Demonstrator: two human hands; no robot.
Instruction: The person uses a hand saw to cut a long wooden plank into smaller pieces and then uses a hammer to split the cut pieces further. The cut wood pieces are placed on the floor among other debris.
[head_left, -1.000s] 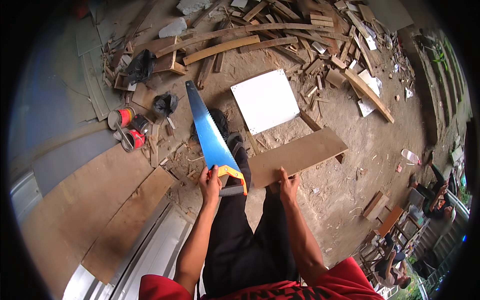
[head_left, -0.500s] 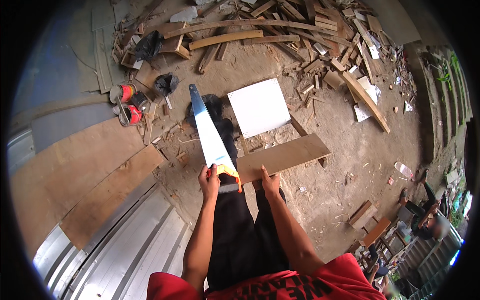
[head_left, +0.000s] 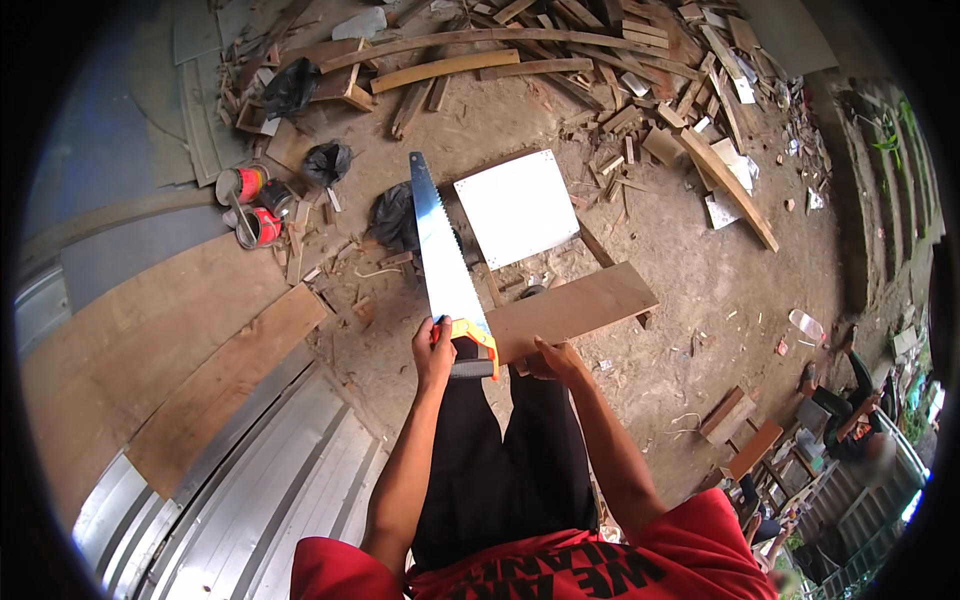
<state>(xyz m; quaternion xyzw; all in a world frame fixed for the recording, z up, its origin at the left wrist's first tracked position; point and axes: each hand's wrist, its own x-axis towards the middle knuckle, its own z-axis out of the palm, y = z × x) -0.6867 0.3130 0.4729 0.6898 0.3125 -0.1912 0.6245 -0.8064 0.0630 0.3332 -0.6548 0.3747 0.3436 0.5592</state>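
Head view shows the left hand (head_left: 434, 350) grasping the saw (head_left: 440, 255) where its blade meets the orange handle (head_left: 480, 333), tip pointing away and teeth facing right. The right hand (head_left: 557, 360) grips the near edge of the brown board (head_left: 575, 310), which lies just right of the saw, with a white panel (head_left: 517, 208) beyond it. The step in hand looks like steadying the board beside the saw; sawing would call for fingers wrapped round the dark grip (head_left: 472, 369) and the board held firm
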